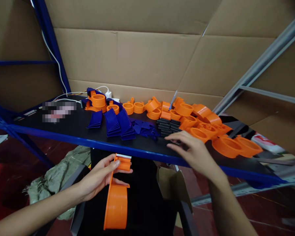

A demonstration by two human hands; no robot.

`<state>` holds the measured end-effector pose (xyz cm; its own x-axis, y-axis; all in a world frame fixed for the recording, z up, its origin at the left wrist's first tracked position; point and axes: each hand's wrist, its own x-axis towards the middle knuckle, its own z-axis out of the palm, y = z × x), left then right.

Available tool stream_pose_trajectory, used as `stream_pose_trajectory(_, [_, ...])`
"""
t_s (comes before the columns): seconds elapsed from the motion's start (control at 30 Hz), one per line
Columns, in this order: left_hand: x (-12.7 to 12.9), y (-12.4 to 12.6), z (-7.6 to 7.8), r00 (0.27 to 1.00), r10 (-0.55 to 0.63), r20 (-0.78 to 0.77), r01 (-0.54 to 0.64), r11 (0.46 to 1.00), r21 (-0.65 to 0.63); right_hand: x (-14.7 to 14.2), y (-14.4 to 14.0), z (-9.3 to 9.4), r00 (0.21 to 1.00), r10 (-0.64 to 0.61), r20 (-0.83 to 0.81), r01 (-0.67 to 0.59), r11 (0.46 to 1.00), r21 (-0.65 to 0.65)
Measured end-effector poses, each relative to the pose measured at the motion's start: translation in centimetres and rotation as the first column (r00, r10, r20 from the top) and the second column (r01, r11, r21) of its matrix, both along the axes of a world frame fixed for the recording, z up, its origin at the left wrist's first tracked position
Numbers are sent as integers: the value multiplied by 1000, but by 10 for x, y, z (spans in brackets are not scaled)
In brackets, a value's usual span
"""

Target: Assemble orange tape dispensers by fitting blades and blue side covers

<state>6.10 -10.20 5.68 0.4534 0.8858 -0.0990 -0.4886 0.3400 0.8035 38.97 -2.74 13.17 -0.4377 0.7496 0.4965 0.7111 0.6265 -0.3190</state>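
My left hand point(102, 173) grips an orange tape dispenser body point(116, 206) in front of the shelf edge, thumb on its upper end. A white toothed cutter strip point(123, 156) runs along the top of that body, and its round hub hangs downward. My right hand point(189, 149) reaches over the shelf, thumb and forefinger apart, close to a stack of black rollers or bars point(167, 127). What lies right under its fingertips is partly hidden. Left of the stack lie small blue plastic parts point(145, 127) and fanned piles of curved blue plates point(112, 122).
More orange dispenser bodies point(227, 144) are heaped along the right and back of the black shelf point(76, 127). A white power plug point(108, 94) with cables sits at the back. The blue shelf edge point(88, 141) runs across, with a cardboard box point(174, 183) and a cloth sack point(61, 170) below.
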Motion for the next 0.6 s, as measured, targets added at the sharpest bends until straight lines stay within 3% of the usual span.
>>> stream_pose_trajectory(0.1, [0, 0, -2, 998, -4, 68, 2, 1000, 18, -50, -32, -7, 969, 239, -66, -243, 968, -65])
stream_pose_trajectory(0.17, [-1, 0, -1, 996, -4, 89, 2, 1000, 30, -78, -44, -17, 950, 301, -86, -306, 951, -47])
stream_pose_trajectory(0.37, [0, -1, 3, 998, -11, 69, 7, 999, 51, -118, -46, -54, 956, 229, -181, -212, 971, 111])
stream_pose_trajectory(0.6, [-2, -2, 1, 999, 10, 44, -9, 1000, -24, -138, -56, -69, 917, 235, -321, -226, 972, 68])
